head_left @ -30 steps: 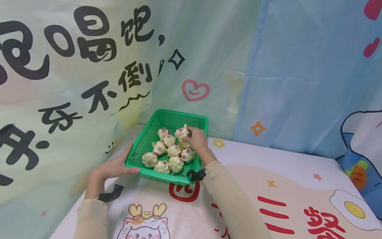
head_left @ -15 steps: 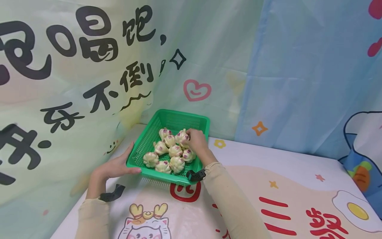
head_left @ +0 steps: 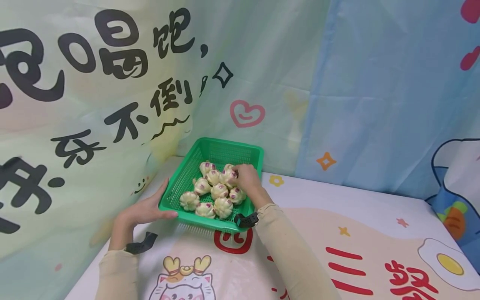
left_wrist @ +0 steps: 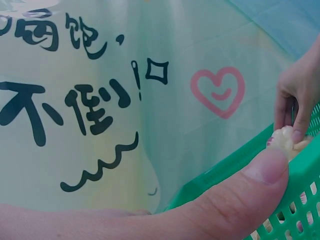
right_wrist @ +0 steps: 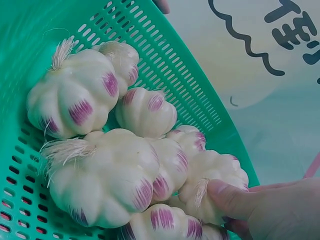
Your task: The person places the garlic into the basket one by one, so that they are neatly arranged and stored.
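Note:
A green mesh basket [head_left: 210, 225] stands on the table, holding several white garlic bulbs [head_left: 205, 209] with purple streaks. At its front left corner my left hand [head_left: 144, 208] rests against the outside, thumb stretched along the front and fingers along the left side. The left wrist view shows that thumb [left_wrist: 235, 200] straight beside the rim; the other fingers are hidden there. My right hand [head_left: 248, 178] reaches inside over the right side and pinches one garlic bulb [right_wrist: 212, 182] near the back right. In the right wrist view, its thumb presses that bulb; the fingertips behind are hidden.
Printed cloth walls [head_left: 262, 62] stand close behind and to the left of the basket. A printed cover [head_left: 311, 237] lies on the table, its egg and cat only drawings. Black straps [head_left: 141, 243] sit at both wrists.
My right hand has lowered its garlic bulb slightly toward the front, down among the others in the basket. My left hand stays at the corner.

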A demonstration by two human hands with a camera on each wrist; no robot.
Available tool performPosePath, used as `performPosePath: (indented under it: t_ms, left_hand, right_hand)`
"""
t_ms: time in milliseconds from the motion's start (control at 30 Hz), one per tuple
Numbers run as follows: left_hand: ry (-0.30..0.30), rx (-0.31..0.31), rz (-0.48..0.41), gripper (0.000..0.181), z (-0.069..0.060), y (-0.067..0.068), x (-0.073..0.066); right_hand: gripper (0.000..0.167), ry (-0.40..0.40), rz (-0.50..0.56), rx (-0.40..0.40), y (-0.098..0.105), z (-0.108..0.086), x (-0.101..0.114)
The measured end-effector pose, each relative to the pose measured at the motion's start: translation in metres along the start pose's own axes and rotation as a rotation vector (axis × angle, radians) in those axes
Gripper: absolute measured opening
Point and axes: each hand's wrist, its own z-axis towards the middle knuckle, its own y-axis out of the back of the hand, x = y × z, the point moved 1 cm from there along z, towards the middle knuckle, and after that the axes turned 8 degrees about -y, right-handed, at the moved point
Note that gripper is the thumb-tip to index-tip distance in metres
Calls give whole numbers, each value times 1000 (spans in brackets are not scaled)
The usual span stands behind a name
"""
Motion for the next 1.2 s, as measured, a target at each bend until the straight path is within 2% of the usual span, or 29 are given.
performPosePath:
  t_ms: [167, 267, 433, 533, 600, 700, 733, 833, 967, 1200]
  left_hand:
    - [-16, 3, -1, 117, 0, 0, 1]
    - [-23, 2, -3, 117, 1, 0, 1]
    - [-21, 5, -3, 117, 3, -1, 1]
    - [-18, 8, 2, 117, 3, -2, 0]
    - [-20, 10, 6, 117, 4, -2, 0]
    - [-24, 10, 4, 117, 6, -3, -1]
    - [-23, 10, 5, 117, 6, -4, -1]
    - [-16, 9, 12, 117, 7, -4, -1]
    - [-7, 5, 16, 117, 7, -4, 1]
    - [-48, -19, 62, 114, 12, 1, 4]
  right_hand:
    - [38, -27, -8, 14, 0, -1, 1]
    - [23, -3, -16, 11, 0, -1, 0]
    - [52, 49, -28, 19, 2, -2, -2]
    - [52, 51, -17, 25, 2, -4, -3]
    - [46, 36, -9, 32, 2, -4, -4]
    - [25, 5, 40, 49, 3, -5, -6]
    - [25, -6, 68, 56, 3, -6, -7]
    - [41, -22, 184, 68, 5, -9, -8]
    - [45, -7, 284, 49, 10, -14, -10]
    - [50, 67, 201, -17, 26, -23, -18]
